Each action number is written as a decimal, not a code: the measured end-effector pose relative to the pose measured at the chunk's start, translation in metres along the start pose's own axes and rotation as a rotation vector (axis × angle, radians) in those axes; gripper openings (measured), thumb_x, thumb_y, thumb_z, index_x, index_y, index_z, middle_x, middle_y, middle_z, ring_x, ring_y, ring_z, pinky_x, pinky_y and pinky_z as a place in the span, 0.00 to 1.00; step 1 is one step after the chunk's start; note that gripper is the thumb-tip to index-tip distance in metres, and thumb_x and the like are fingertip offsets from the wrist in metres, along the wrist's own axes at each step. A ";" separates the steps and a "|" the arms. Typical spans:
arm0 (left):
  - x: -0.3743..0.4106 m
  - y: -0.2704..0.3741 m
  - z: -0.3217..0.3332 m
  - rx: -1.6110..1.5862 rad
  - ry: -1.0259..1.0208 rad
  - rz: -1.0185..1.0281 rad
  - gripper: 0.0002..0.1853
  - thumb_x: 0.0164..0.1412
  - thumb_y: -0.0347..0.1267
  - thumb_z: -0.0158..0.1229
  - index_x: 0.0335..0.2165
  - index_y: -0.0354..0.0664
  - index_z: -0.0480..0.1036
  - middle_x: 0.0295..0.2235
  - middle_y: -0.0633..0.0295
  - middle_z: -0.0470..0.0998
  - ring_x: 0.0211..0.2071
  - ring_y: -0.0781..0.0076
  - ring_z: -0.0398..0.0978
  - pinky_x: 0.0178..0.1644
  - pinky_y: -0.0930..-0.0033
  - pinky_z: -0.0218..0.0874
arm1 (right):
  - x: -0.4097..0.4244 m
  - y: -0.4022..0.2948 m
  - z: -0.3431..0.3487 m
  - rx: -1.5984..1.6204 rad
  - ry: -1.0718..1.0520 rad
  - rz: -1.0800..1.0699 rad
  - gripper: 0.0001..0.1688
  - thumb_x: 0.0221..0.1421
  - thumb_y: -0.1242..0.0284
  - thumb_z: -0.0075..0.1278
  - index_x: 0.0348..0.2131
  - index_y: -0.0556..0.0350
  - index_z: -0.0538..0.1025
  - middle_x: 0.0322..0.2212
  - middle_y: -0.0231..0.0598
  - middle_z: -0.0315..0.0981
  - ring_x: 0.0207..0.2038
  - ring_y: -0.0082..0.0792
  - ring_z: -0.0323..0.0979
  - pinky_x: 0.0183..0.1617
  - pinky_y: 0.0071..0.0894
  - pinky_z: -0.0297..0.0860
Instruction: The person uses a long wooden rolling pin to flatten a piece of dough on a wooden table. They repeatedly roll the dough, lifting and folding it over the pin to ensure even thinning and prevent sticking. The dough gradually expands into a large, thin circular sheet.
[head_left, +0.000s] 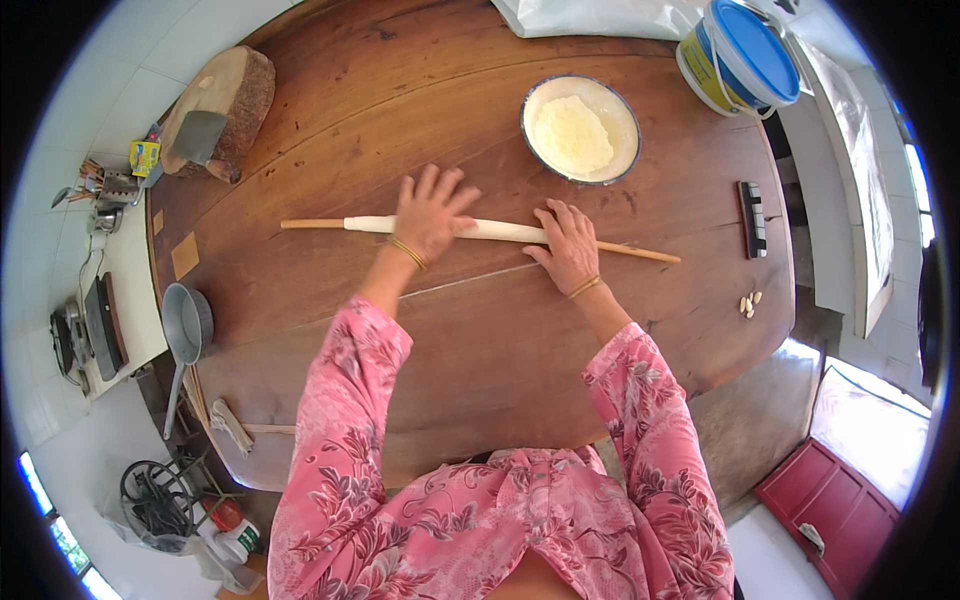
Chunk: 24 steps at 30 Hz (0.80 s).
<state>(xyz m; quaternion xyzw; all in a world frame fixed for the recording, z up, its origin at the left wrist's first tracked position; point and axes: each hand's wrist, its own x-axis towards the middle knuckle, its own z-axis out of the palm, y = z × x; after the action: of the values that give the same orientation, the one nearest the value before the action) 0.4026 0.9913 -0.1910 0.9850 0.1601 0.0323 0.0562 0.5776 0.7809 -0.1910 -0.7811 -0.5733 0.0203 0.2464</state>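
Observation:
A long thin wooden rolling pin (640, 252) lies across the wooden table (487, 360), with a sheet of pale dough (499, 229) wrapped around its middle. Bare wood shows at both ends. My left hand (433, 214), slightly blurred, rests over the dough left of centre, fingers spread. Near the right end of the dough, my right hand (567, 246) lies on the roll, its fingers over it and the thumb apart. Beyond my right hand stands a blue-rimmed enamel bowl (631, 150) of pale yellow flour (574, 135).
A cleaver (199, 137) rests on a round wooden chopping block (255, 90) at the far left. A saucepan (182, 322) sits at the left edge. At the right are a blue-lidded bucket (757, 52), a dark rectangular object (752, 220) and several garlic cloves (748, 304).

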 end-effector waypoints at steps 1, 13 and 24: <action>-0.010 0.018 0.002 -0.060 -0.001 0.000 0.34 0.60 0.62 0.41 0.56 0.58 0.67 0.61 0.60 0.60 0.64 0.45 0.51 0.61 0.28 0.42 | -0.015 0.003 -0.004 0.025 -0.011 0.025 0.36 0.46 0.64 0.63 0.53 0.55 0.69 0.55 0.46 0.64 0.57 0.52 0.61 0.61 0.49 0.57; -0.003 0.068 -0.003 -0.036 -0.050 0.002 0.39 0.58 0.64 0.42 0.60 0.55 0.63 0.63 0.57 0.58 0.64 0.39 0.49 0.64 0.28 0.35 | -0.109 0.027 -0.040 0.000 0.157 0.209 0.16 0.48 0.76 0.58 0.41 0.51 0.78 0.35 0.35 0.70 0.41 0.41 0.67 0.44 0.42 0.63; -0.036 0.181 0.031 -0.241 0.004 0.300 0.44 0.49 0.65 0.51 0.60 0.55 0.64 0.63 0.60 0.58 0.65 0.45 0.50 0.63 0.29 0.41 | -0.148 0.006 -0.029 -0.033 0.185 0.187 0.19 0.48 0.77 0.56 0.43 0.52 0.78 0.36 0.37 0.70 0.40 0.41 0.68 0.44 0.41 0.64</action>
<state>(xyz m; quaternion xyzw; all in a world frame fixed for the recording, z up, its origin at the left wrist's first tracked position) 0.4279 0.8059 -0.2018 0.9838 0.0067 0.0611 0.1682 0.5416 0.6346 -0.2050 -0.8336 -0.4732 -0.0383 0.2824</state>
